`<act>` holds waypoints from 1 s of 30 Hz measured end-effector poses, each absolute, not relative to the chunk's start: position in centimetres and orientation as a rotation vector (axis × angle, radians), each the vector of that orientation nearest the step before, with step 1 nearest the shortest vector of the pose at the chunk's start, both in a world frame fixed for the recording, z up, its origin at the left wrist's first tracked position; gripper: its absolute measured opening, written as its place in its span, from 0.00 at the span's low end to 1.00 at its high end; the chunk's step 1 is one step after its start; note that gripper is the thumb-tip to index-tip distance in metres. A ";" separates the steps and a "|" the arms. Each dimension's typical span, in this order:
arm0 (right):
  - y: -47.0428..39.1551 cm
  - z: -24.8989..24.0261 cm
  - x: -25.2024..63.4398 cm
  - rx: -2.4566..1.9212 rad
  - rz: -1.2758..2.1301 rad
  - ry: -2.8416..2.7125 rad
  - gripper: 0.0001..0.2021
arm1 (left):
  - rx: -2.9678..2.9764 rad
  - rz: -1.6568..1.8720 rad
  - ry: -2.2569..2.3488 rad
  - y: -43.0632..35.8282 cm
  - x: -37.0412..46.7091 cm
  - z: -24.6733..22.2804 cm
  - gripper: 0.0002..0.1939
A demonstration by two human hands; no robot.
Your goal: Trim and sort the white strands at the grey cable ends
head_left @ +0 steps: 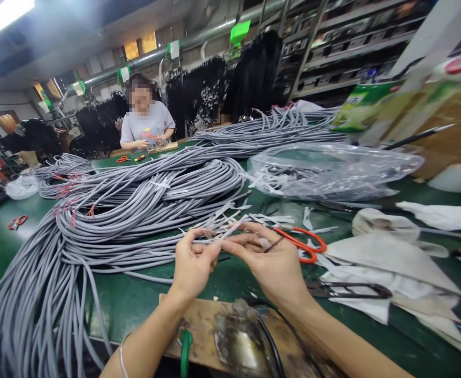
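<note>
My left hand (196, 257) and my right hand (264, 252) meet above the green table, thumbs and forefingers pinched close together. Between the fingertips is a thin pale strip (234, 227); its lower end is hidden by the fingers. Both hands are closed on it. Long grey cables (151, 197) lie in big coils behind and left of my hands. More white strips (271, 219) are scattered just behind the fingers. Orange-handled scissors (309, 245) rest right beside my right hand.
A worn wooden board (202, 320) with a green-handled tool (185, 349) is below my wrists. Right are black snips (356, 290), white cloth (391, 257) and a clear plastic bag (332, 165). Across the green table (124, 299) sits a person (147, 123).
</note>
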State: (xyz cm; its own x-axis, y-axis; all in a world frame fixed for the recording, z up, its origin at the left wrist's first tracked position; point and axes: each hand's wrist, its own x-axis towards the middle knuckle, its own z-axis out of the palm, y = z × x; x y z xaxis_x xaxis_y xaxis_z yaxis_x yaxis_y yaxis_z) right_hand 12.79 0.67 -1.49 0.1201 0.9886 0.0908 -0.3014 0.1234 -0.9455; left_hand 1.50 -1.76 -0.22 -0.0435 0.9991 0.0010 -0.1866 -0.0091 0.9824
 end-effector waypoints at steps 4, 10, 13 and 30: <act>0.2 -1.6 13.0 -0.933 1.037 -1.152 0.24 | 0.956 1.354 1.096 -1.6 1.5 -0.2 0.27; -0.3 -1.8 13.0 -0.940 1.013 -1.383 0.18 | 0.761 1.434 0.995 -1.3 0.7 0.1 0.28; 0.4 -2.2 13.1 -1.010 1.046 -1.479 0.18 | 0.728 1.430 0.902 -1.5 0.3 0.4 0.26; 0.1 -0.8 15.9 -0.894 -0.488 -1.806 0.06 | 1.255 1.494 1.179 -2.5 0.9 0.0 0.09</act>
State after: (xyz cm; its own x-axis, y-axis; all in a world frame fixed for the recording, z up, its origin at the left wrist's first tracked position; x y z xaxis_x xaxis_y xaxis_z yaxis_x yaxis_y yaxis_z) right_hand 15.87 0.08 -0.82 -0.2060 0.3505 0.9136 0.7628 0.6423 -0.0743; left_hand 0.92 -2.54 0.02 -0.1506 0.9674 0.2034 -0.0271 -0.2097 0.9774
